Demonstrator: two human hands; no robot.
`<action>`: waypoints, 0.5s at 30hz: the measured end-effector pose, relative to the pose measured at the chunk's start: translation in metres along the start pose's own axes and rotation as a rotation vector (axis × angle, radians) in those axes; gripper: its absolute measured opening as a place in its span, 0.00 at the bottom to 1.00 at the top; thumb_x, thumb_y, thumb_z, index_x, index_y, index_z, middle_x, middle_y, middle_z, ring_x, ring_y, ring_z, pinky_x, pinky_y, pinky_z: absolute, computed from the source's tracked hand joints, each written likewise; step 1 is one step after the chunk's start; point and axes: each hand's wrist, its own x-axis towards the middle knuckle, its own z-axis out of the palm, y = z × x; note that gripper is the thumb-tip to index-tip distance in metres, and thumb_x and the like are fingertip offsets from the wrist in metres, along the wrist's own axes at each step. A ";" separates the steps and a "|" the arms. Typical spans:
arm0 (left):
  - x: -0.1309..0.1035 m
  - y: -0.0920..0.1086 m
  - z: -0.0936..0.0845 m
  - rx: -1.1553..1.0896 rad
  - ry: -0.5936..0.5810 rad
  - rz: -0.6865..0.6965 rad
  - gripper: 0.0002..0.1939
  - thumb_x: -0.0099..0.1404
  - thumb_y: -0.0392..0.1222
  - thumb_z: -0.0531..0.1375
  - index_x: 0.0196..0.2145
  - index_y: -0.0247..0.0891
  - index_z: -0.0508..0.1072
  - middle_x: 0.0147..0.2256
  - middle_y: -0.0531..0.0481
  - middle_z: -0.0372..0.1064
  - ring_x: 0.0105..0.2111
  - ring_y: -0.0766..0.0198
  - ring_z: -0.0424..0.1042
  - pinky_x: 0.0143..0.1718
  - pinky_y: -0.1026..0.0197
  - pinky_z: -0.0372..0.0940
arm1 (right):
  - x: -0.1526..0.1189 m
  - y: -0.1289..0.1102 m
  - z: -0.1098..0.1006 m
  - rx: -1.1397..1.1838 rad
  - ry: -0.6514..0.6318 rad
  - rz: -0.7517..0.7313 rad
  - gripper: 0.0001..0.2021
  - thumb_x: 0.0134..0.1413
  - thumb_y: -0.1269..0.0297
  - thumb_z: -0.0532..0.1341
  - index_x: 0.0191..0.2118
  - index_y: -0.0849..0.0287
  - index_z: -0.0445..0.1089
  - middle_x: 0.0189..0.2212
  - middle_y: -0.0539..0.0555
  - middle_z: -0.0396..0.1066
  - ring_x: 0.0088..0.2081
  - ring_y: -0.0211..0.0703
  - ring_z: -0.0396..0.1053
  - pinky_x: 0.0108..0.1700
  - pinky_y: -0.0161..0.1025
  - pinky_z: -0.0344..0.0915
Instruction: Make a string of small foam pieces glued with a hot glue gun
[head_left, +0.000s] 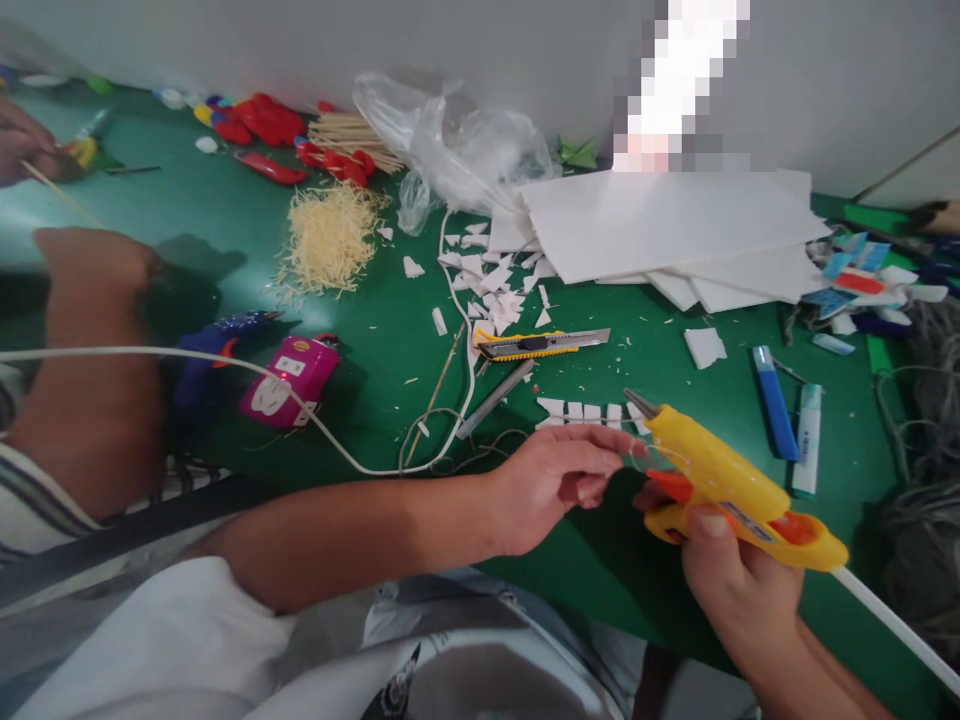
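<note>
My right hand (739,575) is wrapped round a yellow hot glue gun (720,465), its metal nozzle pointing up and left over the table. A long white glue stick (900,625) comes out of its back end. Close to the gun's orange trigger, my left hand (559,475) has its thumb and fingers pinched together. A thin clear strand loops beside those fingertips; whether they hold it I cannot make out. Just beyond my left fingers, a row of small white foam pieces (592,413) lies along a thin cord.
A yellow utility knife (544,343) lies ahead, blade out, near white scraps (499,290) and stacked foam sheets (675,230). A white cable (352,455) runs leftward across a pink power socket (292,380). Another person's hand (30,145) works at far left. Grey yarn (930,450) edges the right.
</note>
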 end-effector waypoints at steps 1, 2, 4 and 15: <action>0.000 0.002 -0.001 -0.008 -0.003 0.042 0.11 0.49 0.40 0.66 0.32 0.35 0.79 0.20 0.60 0.57 0.19 0.74 0.50 0.24 0.63 0.44 | -0.001 0.002 -0.001 0.011 -0.021 0.019 0.30 0.69 0.44 0.49 0.24 0.55 0.77 0.20 0.51 0.77 0.21 0.40 0.75 0.22 0.34 0.72; -0.001 0.005 -0.001 -0.011 -0.014 0.082 0.11 0.50 0.40 0.66 0.33 0.35 0.79 0.20 0.60 0.57 0.19 0.74 0.50 0.24 0.63 0.44 | -0.002 0.005 -0.002 0.022 -0.040 0.037 0.30 0.68 0.44 0.50 0.24 0.55 0.77 0.21 0.52 0.78 0.22 0.41 0.76 0.22 0.34 0.72; -0.002 0.008 -0.002 0.006 -0.024 0.129 0.13 0.52 0.40 0.65 0.36 0.35 0.80 0.21 0.59 0.59 0.19 0.74 0.51 0.24 0.63 0.43 | -0.006 0.010 -0.004 0.040 -0.056 0.063 0.29 0.68 0.44 0.51 0.25 0.55 0.77 0.22 0.52 0.78 0.24 0.42 0.77 0.23 0.35 0.73; -0.006 0.009 -0.003 0.242 0.165 0.107 0.09 0.54 0.42 0.62 0.31 0.35 0.77 0.23 0.57 0.62 0.19 0.73 0.55 0.24 0.63 0.45 | -0.009 0.025 -0.049 -0.186 0.133 0.385 0.18 0.59 0.50 0.57 0.25 0.54 0.74 0.24 0.56 0.76 0.27 0.49 0.74 0.28 0.44 0.70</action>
